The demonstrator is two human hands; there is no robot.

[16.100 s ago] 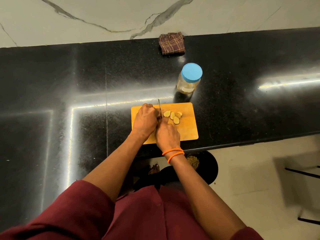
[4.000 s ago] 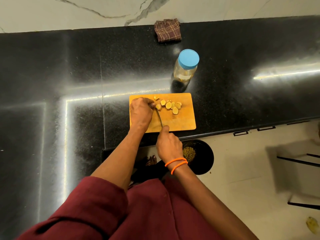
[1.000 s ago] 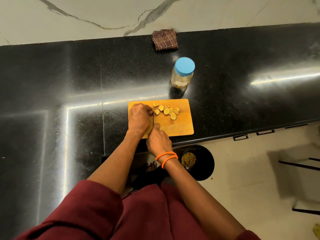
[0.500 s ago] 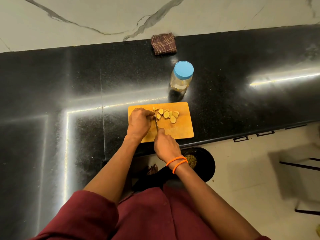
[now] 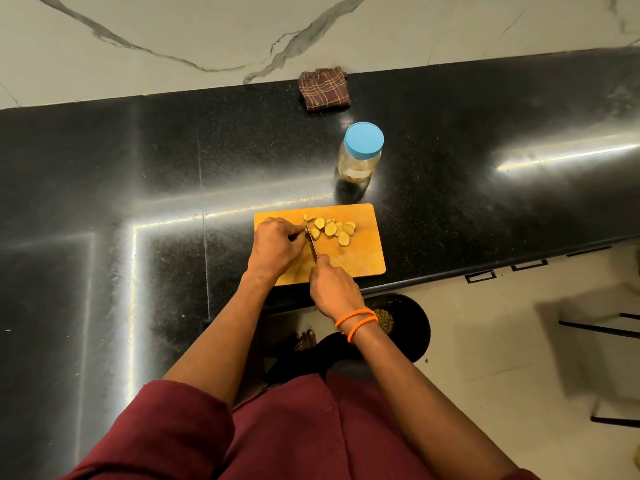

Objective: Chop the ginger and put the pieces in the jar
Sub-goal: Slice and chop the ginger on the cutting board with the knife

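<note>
Black stone counter (image 5: pixel 104 202) is bearing an orange cutting board (image 5: pixel 363 251); right hand (image 5: pixel 332 289) is gripping the knife (image 5: pixel 312 247), left hand (image 5: pixel 275 244) is pinching ginger beside cut slices (image 5: pixel 334 228). Beyond, the blue-lidded jar (image 5: pixel 360 154) is standing closed.

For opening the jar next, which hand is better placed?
Probably the left hand: it only steadies the ginger, while the right hand grips the knife. The jar, lid on, stands just beyond the board.
</note>
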